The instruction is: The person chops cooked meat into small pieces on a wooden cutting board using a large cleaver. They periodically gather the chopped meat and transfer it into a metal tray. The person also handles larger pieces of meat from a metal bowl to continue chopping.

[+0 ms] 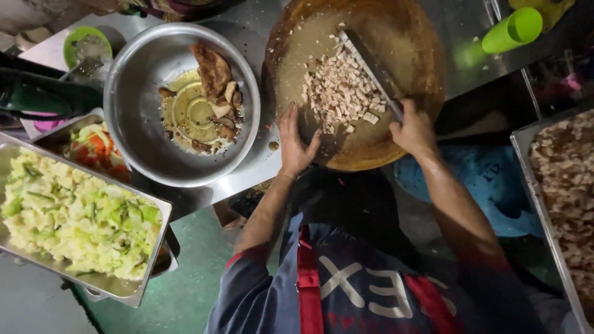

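**A:** so what are the hands doing right now?

**B:** Right hand (413, 130), center-right of the frame, is wrapped tight around the handle of a cleaver (371, 65), blade lying across the far side of a pile of diced meat (339, 93). Left hand (296, 143) is open, fingers spread, flat on the near-left edge of the round wooden chopping block (408, 37), just beside the dice but holding nothing.

**A:** and the pile's where exactly?

**B:** Middle of the block, top center of the frame, between the two hands.

**A:** what's around it?

**B:** Just left of the block there's a big steel bowl (133, 105) with oily liquid and a few browned meat chunks (213, 77). Lower left, a steel tray heaped with chopped cabbage (74, 216), and behind it a smaller tray of mixed veg (93, 145) with orange bits. Right edge has another tray of diced meat (566, 179). Green plastic cup (512, 29) lying tipped in the upper right, small green bowl (86, 43) upper left.
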